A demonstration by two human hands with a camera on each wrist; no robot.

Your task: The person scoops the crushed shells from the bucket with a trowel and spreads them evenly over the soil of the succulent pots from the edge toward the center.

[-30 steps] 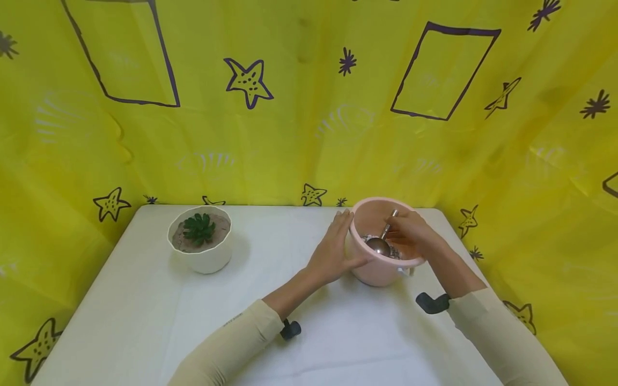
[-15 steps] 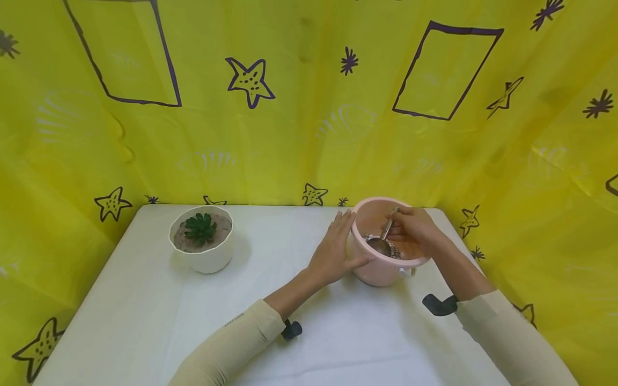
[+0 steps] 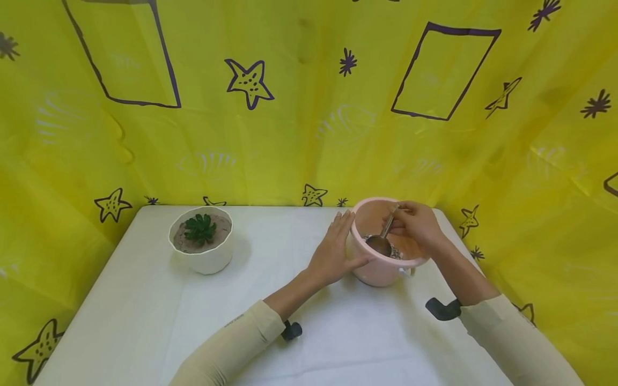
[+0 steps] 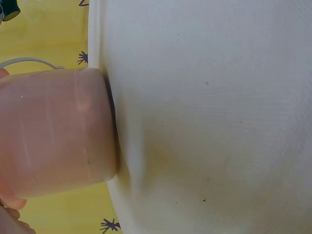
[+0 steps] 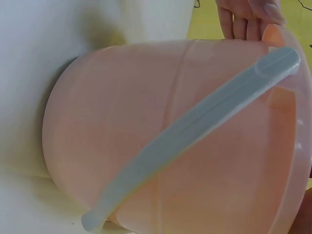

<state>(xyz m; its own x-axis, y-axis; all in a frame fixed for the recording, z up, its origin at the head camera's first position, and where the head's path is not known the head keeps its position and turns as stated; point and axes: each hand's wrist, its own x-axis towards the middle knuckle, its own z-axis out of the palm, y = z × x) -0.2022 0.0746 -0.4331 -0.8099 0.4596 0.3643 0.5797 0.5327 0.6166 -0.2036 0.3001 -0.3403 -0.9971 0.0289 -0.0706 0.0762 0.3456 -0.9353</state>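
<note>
Fingers of the right hand (image 3: 419, 225) pinched the metal ladle (image 3: 379, 245); scraping might tip the pink bucket (image 3: 374, 274) the straight-fingered left hand (image 3: 332, 256) touched.

Pink bucket (image 3: 375, 272), yellow backdrop (image 3: 289, 139) with purple stars (image 3: 249, 81)

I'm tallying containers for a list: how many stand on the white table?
2: in the head view, a pink bucket at right and a white planter at left.

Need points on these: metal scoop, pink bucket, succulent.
Metal scoop (image 3: 379, 245): head view, on its round bowl.
Pink bucket (image 4: 58, 134): left wrist view, on its outer wall.
Succulent (image 3: 200, 229): head view, mid-leaves.
</note>
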